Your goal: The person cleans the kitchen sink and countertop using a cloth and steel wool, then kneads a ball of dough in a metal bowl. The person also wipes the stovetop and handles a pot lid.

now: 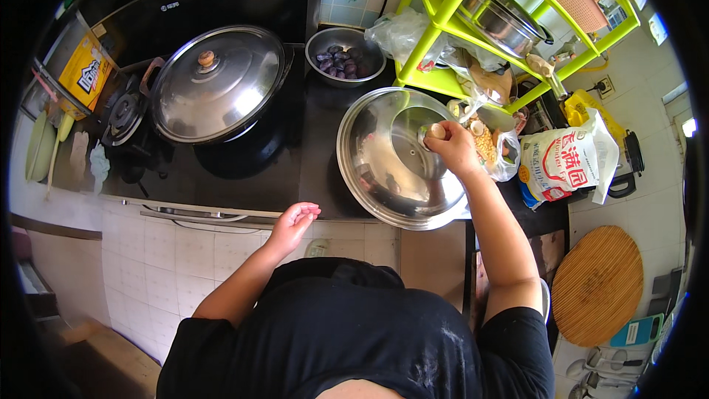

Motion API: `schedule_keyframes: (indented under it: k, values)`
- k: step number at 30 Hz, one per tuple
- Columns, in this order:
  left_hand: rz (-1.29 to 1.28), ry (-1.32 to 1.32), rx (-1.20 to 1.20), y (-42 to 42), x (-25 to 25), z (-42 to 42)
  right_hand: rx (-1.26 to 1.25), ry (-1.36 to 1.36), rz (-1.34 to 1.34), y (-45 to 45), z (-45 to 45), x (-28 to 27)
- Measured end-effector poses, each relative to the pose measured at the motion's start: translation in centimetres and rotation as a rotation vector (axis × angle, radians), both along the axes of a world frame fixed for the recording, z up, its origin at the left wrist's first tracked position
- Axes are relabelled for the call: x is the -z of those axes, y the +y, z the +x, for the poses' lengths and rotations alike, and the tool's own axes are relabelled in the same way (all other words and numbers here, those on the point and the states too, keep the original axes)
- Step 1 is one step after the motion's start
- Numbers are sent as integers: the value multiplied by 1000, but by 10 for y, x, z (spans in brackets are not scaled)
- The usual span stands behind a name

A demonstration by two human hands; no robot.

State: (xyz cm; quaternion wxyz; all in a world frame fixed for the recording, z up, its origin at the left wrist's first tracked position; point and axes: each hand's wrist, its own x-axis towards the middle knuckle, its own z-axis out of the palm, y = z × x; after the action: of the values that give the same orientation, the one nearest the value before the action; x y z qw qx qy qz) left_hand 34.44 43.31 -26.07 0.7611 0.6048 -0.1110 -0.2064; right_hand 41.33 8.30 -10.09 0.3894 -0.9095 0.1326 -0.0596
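Note:
My right hand (455, 148) grips the wooden knob of a large shiny metal lid (382, 160) over the dark counter to the right of the stove. What lies under this lid is hidden. In front of the counter's edge my left hand (296, 223) hangs with its fingers curled, holding nothing that I can see. Another metal lid (232, 80) with a wooden knob (206, 59) covers a wok at the left. A metal bowl (346, 82) of dark purple plums (339, 62) stands behind the lid in my hand.
Right of me stand a green shelf rack (426, 47), a white flour bag (559, 160) and a plastic bag of food (501, 163). A round slatted board (598, 285) leans by the right wall. A yellow box (83, 77) and a black burner (124, 113) are at far left.

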Motion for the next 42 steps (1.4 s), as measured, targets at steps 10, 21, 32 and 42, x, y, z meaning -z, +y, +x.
schedule_keyframes:
  k: [10,21,32,42]
  values:
    - [446,-45,715,-41,-14,29,80,-170,-148,0,-27,1]
    - [280,80,1113,-166,-34,-32,451,-251,-193,-61,-322,21]
    - [137,-133,1208,-351,-61,-159,1144,0,113,-130,-568,47]
    - [356,-526,863,-507,-66,-216,964,530,64,-228,-542,81]
